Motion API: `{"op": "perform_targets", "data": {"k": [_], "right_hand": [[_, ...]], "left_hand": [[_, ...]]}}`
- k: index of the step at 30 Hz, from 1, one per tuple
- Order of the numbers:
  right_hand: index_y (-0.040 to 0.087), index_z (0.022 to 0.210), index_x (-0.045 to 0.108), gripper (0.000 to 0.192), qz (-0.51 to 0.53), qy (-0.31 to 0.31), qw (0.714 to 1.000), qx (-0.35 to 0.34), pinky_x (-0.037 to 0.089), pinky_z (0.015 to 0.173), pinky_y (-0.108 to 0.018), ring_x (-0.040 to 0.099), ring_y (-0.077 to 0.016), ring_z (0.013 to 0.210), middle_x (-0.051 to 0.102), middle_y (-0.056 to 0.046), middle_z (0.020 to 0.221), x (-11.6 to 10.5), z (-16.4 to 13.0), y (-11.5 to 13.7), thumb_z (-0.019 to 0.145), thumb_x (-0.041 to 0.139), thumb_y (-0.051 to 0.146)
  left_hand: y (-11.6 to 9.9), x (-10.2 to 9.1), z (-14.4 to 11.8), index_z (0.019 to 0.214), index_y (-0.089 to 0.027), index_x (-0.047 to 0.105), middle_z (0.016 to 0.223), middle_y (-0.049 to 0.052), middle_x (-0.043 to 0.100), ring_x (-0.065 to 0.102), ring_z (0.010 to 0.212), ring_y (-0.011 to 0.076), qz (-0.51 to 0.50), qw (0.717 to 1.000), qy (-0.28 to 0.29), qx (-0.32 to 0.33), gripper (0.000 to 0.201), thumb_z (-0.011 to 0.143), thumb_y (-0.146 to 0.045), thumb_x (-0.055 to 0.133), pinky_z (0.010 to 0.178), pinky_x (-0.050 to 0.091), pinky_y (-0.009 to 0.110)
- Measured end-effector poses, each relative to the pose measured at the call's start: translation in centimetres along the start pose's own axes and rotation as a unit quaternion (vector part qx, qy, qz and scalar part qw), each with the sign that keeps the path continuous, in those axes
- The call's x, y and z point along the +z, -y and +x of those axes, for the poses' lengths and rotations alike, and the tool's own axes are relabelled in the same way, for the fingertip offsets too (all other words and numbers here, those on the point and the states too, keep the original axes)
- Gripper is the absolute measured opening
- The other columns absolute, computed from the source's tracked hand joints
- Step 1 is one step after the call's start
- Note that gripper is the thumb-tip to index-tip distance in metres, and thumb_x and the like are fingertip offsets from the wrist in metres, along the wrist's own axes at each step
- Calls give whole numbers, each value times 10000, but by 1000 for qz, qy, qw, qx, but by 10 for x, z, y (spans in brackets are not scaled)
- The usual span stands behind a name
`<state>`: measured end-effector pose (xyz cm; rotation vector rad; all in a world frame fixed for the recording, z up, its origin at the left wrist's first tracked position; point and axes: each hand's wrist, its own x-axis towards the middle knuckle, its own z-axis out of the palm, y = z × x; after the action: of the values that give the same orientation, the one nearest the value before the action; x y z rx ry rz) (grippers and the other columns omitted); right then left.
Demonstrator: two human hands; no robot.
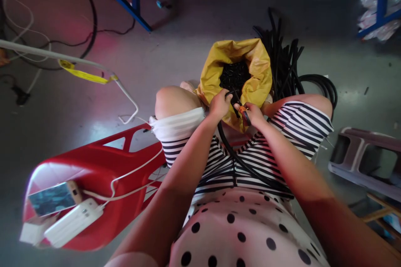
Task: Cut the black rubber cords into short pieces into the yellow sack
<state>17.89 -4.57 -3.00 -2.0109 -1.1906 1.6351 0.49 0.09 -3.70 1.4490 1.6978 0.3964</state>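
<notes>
In the head view my left hand [220,103] is closed around a length of black tube [228,147] over the front rim of a yellow sack [210,64]. The tube trails down from this hand and lies across my lap. My right hand [254,116] grips a cutter with orange and black handles [243,112], its dark jaws close to my left fingers. Whether the jaws touch the tube I cannot tell. Inside the sack, which stands between my knees with its rim rolled down, are many short black pieces [234,76].
A bundle of long black tubes [283,58] lies on the floor behind the sack to the right. At left, a red plastic stool [125,175] carries a phone [54,198] and a white power bank [73,222] with cables. A grey stool [363,167] stands at right.
</notes>
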Motion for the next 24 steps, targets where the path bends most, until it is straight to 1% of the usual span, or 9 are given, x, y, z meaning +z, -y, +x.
{"op": "perform_targets", "data": {"k": [2, 4, 9, 12, 17, 21, 24], "right_hand": [[262, 802, 475, 767, 0, 5, 1000, 5, 365, 541, -296, 512, -168, 558, 491, 31, 581, 1, 0, 1, 776, 765, 971], [262, 807, 475, 763, 4, 11, 1000, 16, 379, 536, -303, 519, -174, 559, 499, 28, 585, 2, 1, 2, 772, 784, 958], [265, 802, 469, 764, 7, 10, 1000, 25, 374, 520, -303, 518, -175, 547, 502, 27, 577, 3, 4, 1, 763, 802, 952], [266, 792, 452, 771, 12, 15, 1000, 19, 356, 516, -294, 498, -160, 537, 484, 38, 568, 5, 5, -1, 767, 794, 956], [264, 786, 456, 771, 11, 30, 999, 25, 350, 492, -286, 487, -146, 506, 481, 45, 558, 6, 4, -2, 746, 833, 936], [265, 799, 474, 728, -5, 37, 999, 35, 388, 482, -296, 516, -163, 506, 509, 34, 565, 8, 5, -4, 774, 863, 880], [260, 802, 477, 705, -20, 36, 999, 31, 375, 492, -284, 512, -152, 510, 520, 34, 576, 10, 9, -6, 787, 889, 832]], "left_hand": [[4, 1, -6, 1179, -227, 748, 1086, 130, 829, 785, 1134, 330, 13, 999, -13, -31, 171, 1050, -306, 668, 1043, 585, 450], [9, 1, -11, 1159, -235, 739, 1030, 129, 823, 791, 1121, 348, 21, 999, -16, -44, 148, 1047, -307, 676, 1035, 588, 461], [21, 1, -15, 1163, -252, 724, 982, 109, 816, 799, 1125, 349, -5, 999, -29, -30, 141, 1060, -324, 661, 1042, 595, 457], [26, 4, -13, 1167, -252, 721, 973, 103, 817, 806, 1103, 339, 9, 999, -31, -27, 160, 1080, -357, 639, 1010, 602, 433], [31, 4, -14, 1115, -249, 717, 943, 105, 809, 813, 1038, 325, 33, 999, -18, -17, 191, 1115, -380, 578, 936, 599, 396], [33, 2, -16, 1105, -250, 722, 969, 117, 819, 815, 1050, 330, 51, 998, -1, -38, 180, 1113, -363, 582, 945, 590, 396], [33, 2, -15, 1132, -239, 731, 1026, 133, 833, 816, 1083, 331, 63, 997, 10, -52, 207, 1122, -361, 563, 959, 589, 397]]}}
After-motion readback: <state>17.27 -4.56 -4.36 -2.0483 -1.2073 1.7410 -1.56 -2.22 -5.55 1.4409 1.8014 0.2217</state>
